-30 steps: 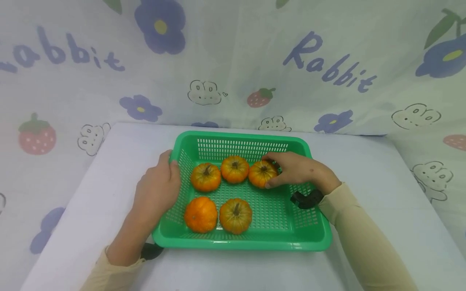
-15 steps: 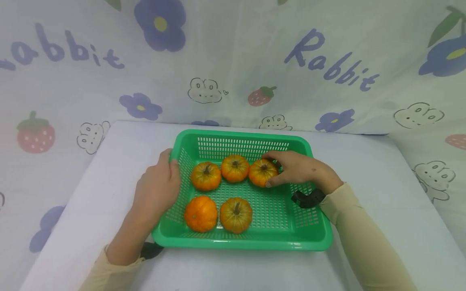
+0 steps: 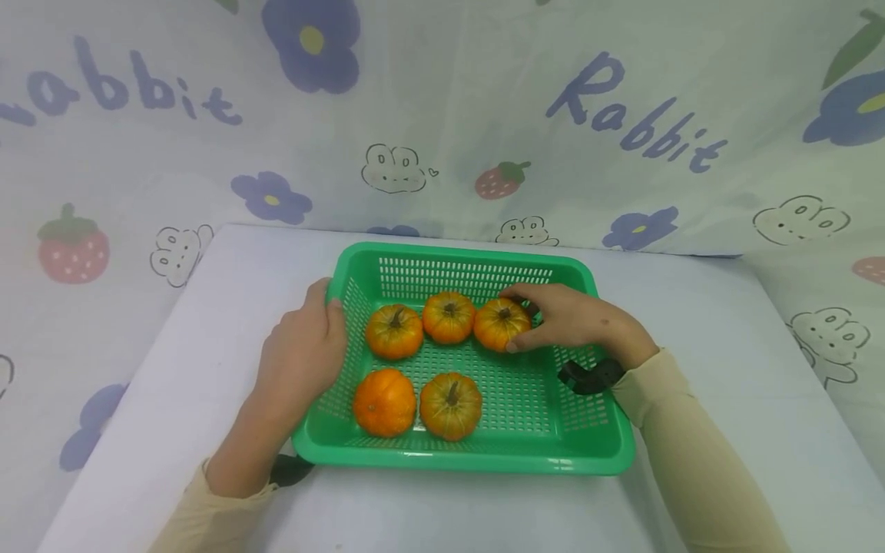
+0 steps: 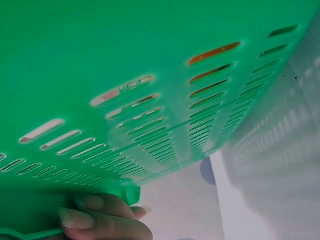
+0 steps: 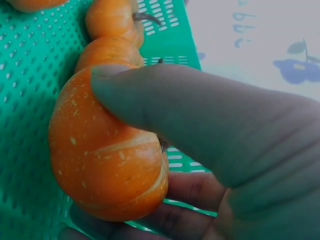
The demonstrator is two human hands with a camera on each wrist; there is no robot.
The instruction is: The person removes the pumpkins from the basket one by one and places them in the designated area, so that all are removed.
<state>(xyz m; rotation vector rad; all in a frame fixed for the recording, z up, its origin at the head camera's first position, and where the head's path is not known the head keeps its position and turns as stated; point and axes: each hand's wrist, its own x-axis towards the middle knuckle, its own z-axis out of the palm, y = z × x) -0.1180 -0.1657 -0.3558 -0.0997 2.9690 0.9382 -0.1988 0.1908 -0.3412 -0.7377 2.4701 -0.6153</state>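
Observation:
My left hand (image 3: 302, 349) grips the left rim of a green plastic basket (image 3: 456, 461); in the left wrist view its fingertips (image 4: 80, 219) curl under the rim beside the slotted wall. Inside the basket, my right hand (image 3: 570, 316) holds a small orange pumpkin (image 3: 499, 326) at the right end of the back row. The right wrist view shows the thumb on this pumpkin (image 5: 107, 155) and the other fingers curled round its far side. Two more pumpkins stand in the back row, a middle one (image 3: 449, 316) and a left one (image 3: 394, 332).
Toward the front of the basket lie an orange pumpkin (image 3: 384, 403) on its side and a greenish-orange pumpkin (image 3: 451, 406) with its stem up. A white cloth covers the table (image 3: 228, 299). Behind hangs a printed curtain (image 3: 442, 100). A black strap piece (image 3: 591, 376) sits at my right wrist.
The view has shifted slightly. Both hands, the basket and the pumpkins keep their places relative to one another.

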